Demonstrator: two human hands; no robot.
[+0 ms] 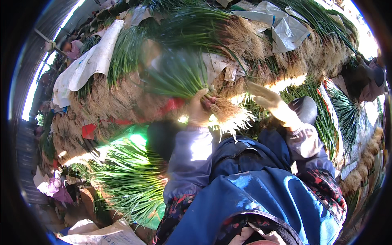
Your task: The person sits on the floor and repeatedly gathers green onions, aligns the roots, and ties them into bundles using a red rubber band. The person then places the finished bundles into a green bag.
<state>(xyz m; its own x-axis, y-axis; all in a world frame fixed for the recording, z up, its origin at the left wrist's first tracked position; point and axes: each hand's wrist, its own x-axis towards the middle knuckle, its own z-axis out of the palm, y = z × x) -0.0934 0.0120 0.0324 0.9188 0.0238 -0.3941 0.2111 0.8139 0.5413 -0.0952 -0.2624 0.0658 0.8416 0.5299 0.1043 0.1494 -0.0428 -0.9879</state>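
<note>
My left hand (198,111) grips a bunch of green onions (183,81) just above its reddish bulbs. Their green leaves fan out to the upper left, blurred at the tips. From the bulbs a shaggy tuft of pale roots (228,111) hangs to the right, sunlit at its ends. To the right of the roots is my right hand (265,97), fingers stretched out, apart from the bunch and holding nothing that I can see. Below and left of my left arm lies a big spread of loose green onions (131,180), brightly lit.
Long stacked rows of green onions (196,29) with matted roots (245,38) run across in front. White woven sacks (95,61) and plastic sheeting (288,33) partly cover them. More onions (315,113) lie at the right. Other people (372,79) are at the edges.
</note>
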